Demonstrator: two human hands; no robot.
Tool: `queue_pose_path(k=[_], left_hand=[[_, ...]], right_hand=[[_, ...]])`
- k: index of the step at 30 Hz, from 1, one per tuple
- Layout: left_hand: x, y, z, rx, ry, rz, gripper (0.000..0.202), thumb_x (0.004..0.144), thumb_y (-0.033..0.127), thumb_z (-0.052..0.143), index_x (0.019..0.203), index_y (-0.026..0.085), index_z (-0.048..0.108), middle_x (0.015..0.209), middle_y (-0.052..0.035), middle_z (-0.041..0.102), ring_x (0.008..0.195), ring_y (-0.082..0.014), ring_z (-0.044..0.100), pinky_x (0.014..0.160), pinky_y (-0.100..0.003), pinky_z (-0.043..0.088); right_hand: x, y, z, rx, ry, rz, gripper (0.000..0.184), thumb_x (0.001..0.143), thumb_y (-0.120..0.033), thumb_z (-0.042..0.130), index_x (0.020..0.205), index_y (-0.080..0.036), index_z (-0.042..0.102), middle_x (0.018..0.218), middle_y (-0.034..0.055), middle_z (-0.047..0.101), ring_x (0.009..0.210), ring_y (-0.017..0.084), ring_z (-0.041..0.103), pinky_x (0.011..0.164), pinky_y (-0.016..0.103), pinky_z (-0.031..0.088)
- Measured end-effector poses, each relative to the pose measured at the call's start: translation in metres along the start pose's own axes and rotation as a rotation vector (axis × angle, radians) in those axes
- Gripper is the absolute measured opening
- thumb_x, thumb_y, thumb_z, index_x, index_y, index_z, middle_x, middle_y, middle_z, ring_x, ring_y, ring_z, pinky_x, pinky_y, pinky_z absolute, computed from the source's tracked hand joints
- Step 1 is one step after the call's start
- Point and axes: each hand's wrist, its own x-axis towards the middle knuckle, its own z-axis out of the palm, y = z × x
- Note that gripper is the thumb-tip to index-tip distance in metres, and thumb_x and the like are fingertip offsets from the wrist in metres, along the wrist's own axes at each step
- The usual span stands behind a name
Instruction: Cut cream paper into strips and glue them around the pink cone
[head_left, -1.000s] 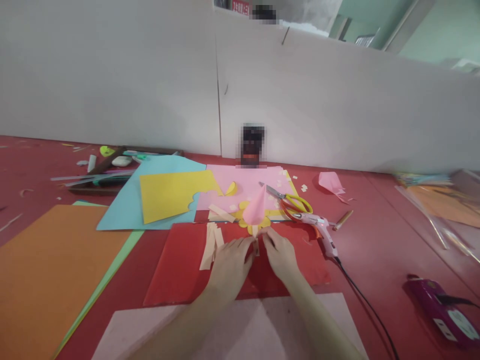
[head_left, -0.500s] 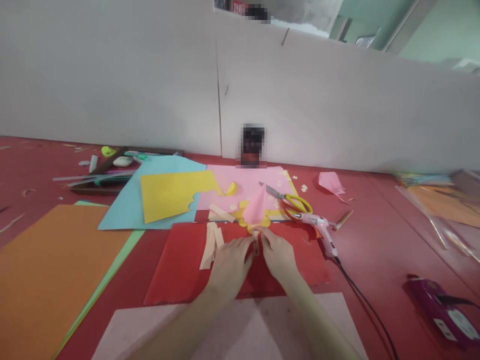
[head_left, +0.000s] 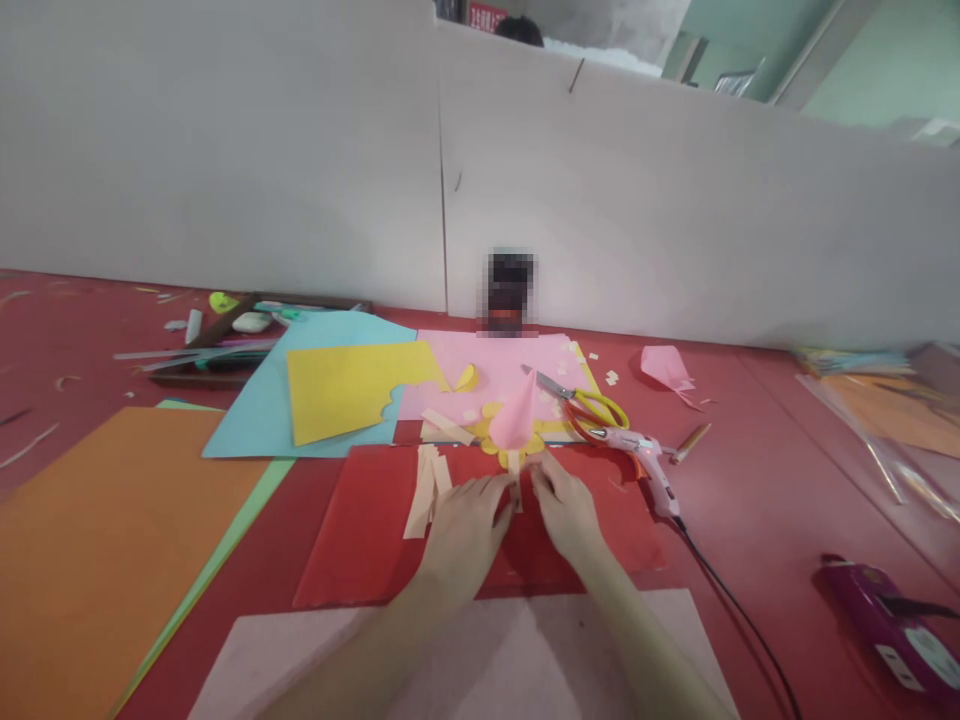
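A narrow cream paper strip (head_left: 516,492) lies upright on the red mat (head_left: 352,540), its top end against a yellow scalloped paper flower (head_left: 492,432). A pink paper cone (head_left: 516,418) stands on that flower. My left hand (head_left: 466,525) rests on the mat, its thumb and index finger closed at the strip's left edge. Just right of the strip, my right hand (head_left: 568,508) has its fingers curled together, apart from the strip, nothing visible in them. More cream strips (head_left: 427,490) lie left of my left hand.
Yellow-and-orange scissors (head_left: 592,405) and a pink glue gun (head_left: 637,455) with a cord lie to the right. A purple power strip (head_left: 877,620) sits farther right. Yellow paper (head_left: 337,390), blue paper (head_left: 247,410) and orange paper (head_left: 97,530) spread leftward. A white partition (head_left: 300,180) stands behind.
My right hand has moved a little right, away from the paper strip, uncovering more of it and the flower's lower edge. My left hand stays at the strip. The view has shifted slightly.
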Motion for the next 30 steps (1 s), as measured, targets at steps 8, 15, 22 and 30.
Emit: queue_pose_path(k=[8, 15, 22, 30], left_hand=[[0.000, -0.001, -0.001, 0.025, -0.014, -0.034, 0.026, 0.081, 0.016, 0.045, 0.104, 0.022, 0.057, 0.097, -0.0049, 0.066, 0.089, -0.0218, 0.060, 0.078, -0.036, 0.042], [0.000, -0.001, 0.000, 0.013, -0.013, -0.012, 0.025, 0.080, 0.015, 0.046, 0.102, 0.022, 0.057, 0.098, -0.0037, 0.066, 0.090, -0.0213, 0.060, 0.079, -0.036, 0.042], [-0.001, -0.002, -0.003, 0.026, 0.004, 0.013, 0.024, 0.085, 0.022, 0.041, 0.101, 0.023, 0.058, 0.097, -0.0039, 0.066, 0.087, -0.0200, 0.060, 0.077, -0.033, 0.043], [-0.002, -0.001, -0.005, 0.067, 0.022, 0.024, 0.027, 0.086, 0.021, 0.036, 0.100, 0.023, 0.059, 0.093, -0.0030, 0.067, 0.082, -0.0190, 0.061, 0.070, -0.031, 0.044]], right_hand=[[0.000, -0.003, 0.003, -0.173, 0.015, -0.023, 0.033, 0.088, -0.021, 0.030, 0.111, -0.022, 0.054, 0.076, 0.0030, 0.068, 0.065, 0.017, 0.063, 0.053, 0.023, 0.034], [0.000, 0.001, 0.005, -0.111, 0.053, -0.007, 0.035, 0.087, -0.022, 0.031, 0.115, -0.020, 0.051, 0.069, 0.0026, 0.066, 0.062, 0.018, 0.061, 0.053, 0.023, 0.035], [-0.005, 0.010, -0.019, 0.067, 0.276, -0.004, 0.027, 0.082, -0.025, 0.036, 0.096, -0.018, 0.058, 0.063, 0.0015, 0.060, 0.054, 0.016, 0.054, 0.054, 0.024, 0.038], [-0.007, 0.102, -0.072, -0.181, 0.584, 0.319, 0.042, 0.074, -0.049, 0.047, 0.087, -0.012, 0.059, 0.082, 0.0156, 0.061, 0.076, 0.027, 0.056, 0.065, 0.035, 0.042]])
